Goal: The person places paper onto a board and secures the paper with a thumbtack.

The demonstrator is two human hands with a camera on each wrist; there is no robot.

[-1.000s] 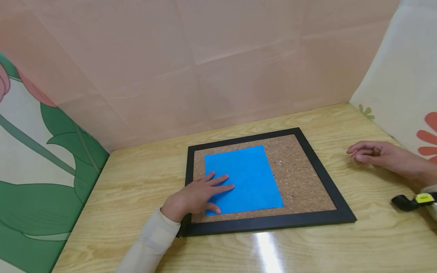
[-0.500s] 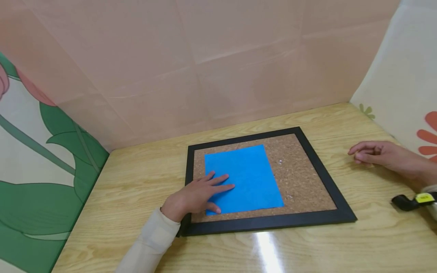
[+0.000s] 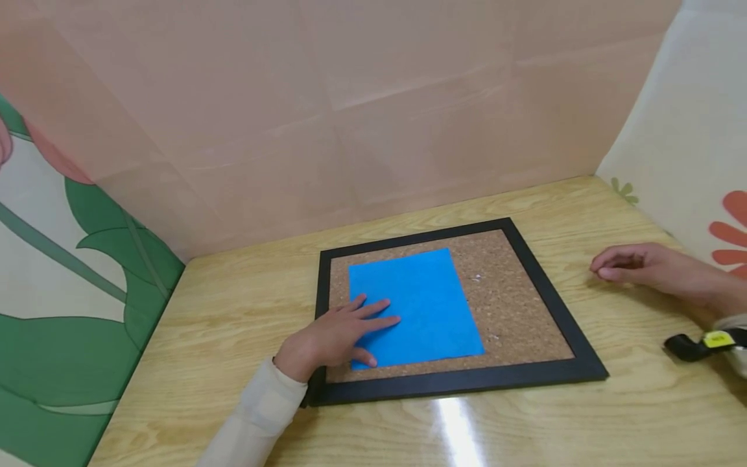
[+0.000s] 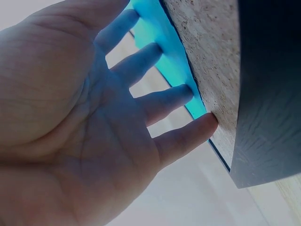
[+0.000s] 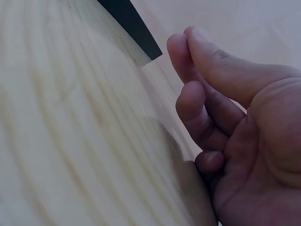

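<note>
A blue sheet of paper lies flat on a black-framed cork board. My left hand rests over the sheet's left side, its fingers spread and fairly straight; the left wrist view shows the fingertips at the sheet and the cork. To the right of the board, my right hand rests on its side on the table. Its fingers are loosely curled and the thumb meets the index finger near the tips. Nothing shows between them, though a very small thing could be hidden there.
Small clear, shiny bits, possibly pushpins, sit on the cork right of the paper. The wooden table extends around the board. A pinkish backdrop rises behind, with patterned sheets at both sides. A black strap end lies by my right wrist.
My right thumb has closed the small gap to the index finger. The left hand, paper and board stay in place; the head view has shifted slightly.
</note>
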